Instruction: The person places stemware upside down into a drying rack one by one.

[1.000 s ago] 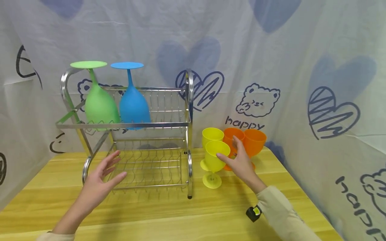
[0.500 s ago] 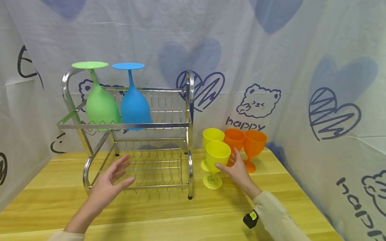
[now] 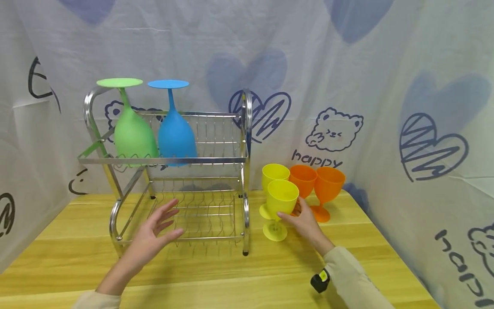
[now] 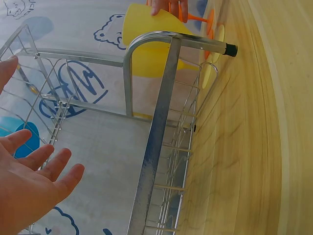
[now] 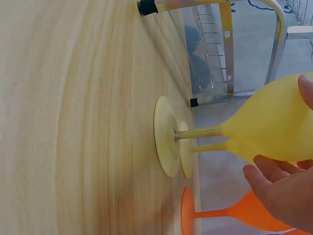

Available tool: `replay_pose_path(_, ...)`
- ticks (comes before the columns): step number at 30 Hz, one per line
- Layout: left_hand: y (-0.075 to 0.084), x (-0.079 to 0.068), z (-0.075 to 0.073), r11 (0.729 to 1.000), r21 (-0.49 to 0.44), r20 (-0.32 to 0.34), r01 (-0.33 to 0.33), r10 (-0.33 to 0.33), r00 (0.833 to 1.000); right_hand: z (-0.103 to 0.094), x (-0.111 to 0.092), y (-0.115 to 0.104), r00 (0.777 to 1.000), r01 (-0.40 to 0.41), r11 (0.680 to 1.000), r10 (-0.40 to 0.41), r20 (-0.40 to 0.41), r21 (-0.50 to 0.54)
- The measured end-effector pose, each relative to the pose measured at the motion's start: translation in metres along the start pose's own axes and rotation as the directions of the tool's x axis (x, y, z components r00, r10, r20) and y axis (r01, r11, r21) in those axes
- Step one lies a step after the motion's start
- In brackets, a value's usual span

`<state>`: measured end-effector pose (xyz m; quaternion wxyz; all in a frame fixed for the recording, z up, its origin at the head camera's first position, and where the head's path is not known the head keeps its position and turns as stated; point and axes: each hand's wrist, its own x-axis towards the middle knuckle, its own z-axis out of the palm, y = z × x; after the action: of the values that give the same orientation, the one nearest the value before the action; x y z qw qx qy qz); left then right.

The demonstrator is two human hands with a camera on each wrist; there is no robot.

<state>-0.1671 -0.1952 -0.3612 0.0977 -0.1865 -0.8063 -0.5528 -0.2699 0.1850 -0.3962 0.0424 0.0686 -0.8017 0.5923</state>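
Note:
My right hand (image 3: 306, 224) grips the bowl of the front yellow goblet (image 3: 281, 196), thumb on the near side and fingers behind. The goblet stands upright, its foot (image 5: 166, 136) at the wooden tabletop in the right wrist view. Close behind it is a second yellow goblet (image 3: 275, 171). Two orange goblets (image 3: 302, 178) stand upright beside them. My left hand (image 3: 154, 236) hovers before the metal dish rack (image 3: 216, 160), fingers spread and holding nothing. Upside down on the rack's upper tier are a green goblet (image 3: 135, 135) and a blue goblet (image 3: 176, 135).
The rack's lower tier (image 3: 200, 237) is a wire shelf low over the wooden table (image 3: 208, 279). Its right legs (image 3: 245, 231) stand just left of the yellow goblets. A patterned cloth (image 3: 370, 141) hangs behind and to the right.
My right hand has lowered from above the goblets and closed around the front yellow goblet's bowl. My left hand has drifted right in front of the rack.

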Motion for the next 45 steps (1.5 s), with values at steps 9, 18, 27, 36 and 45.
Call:
replay_pose_path(9,-0.001,0.001,0.004,1.0,-0.007,0.011,0.029,-0.029,1.0,-0.005,-0.005,0.002,1.0,-0.022,1.0,0.022,-0.013,0.019)
replay_pose_path(18,0.002,0.002,0.006,1.0,-0.001,0.01,0.031,-0.031,0.999,-0.018,-0.018,0.001,1.0,0.007,1.0,-0.007,0.004,-0.029)
replay_pose_path(27,0.007,0.01,0.013,1.0,-0.018,0.016,0.013,-0.012,1.0,-0.022,-0.03,-0.006,0.997,0.082,0.989,-0.081,0.016,-0.119)
replay_pose_path(36,0.006,0.017,0.029,0.998,-0.05,0.024,-0.027,0.029,0.999,-0.015,-0.042,-0.029,0.984,0.178,0.959,-0.171,0.05,-0.222)
replay_pose_path(45,0.011,0.022,0.042,0.999,-0.033,0.031,-0.009,0.01,0.999,-0.005,-0.05,-0.047,0.935,0.354,0.891,-0.326,0.143,-0.284)
